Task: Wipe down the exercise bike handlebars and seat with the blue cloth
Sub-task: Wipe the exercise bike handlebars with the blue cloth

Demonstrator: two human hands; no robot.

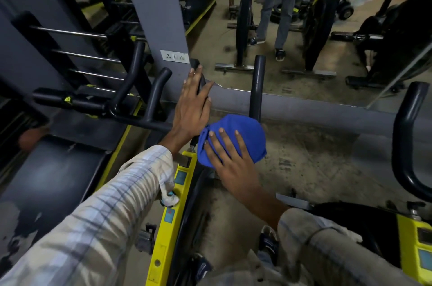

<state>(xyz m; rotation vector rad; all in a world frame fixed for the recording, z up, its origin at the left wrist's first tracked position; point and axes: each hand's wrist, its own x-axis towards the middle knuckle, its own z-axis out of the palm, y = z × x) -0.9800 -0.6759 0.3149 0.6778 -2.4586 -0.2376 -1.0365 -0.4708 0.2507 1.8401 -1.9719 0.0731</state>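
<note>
The blue cloth point(240, 131) is bunched over the middle of the black handlebars, near the base of the right upright bar point(258, 84). My right hand point(230, 159) lies flat on the cloth with fingers spread, pressing it down. My left hand point(192, 103) is wrapped around the left upright bar point(198, 75), whose black tip shows above my fingers. The bike's yellow frame point(173, 210) runs down between my two arms. The seat is not visible.
A grey pillar point(159, 16) with a wall socket stands just behind the left bar. Another bike's black handlebars point(131, 103) are at left, a third bike's curved bar point(404, 136) at right. A person's legs point(278, 12) stand among bikes farther back.
</note>
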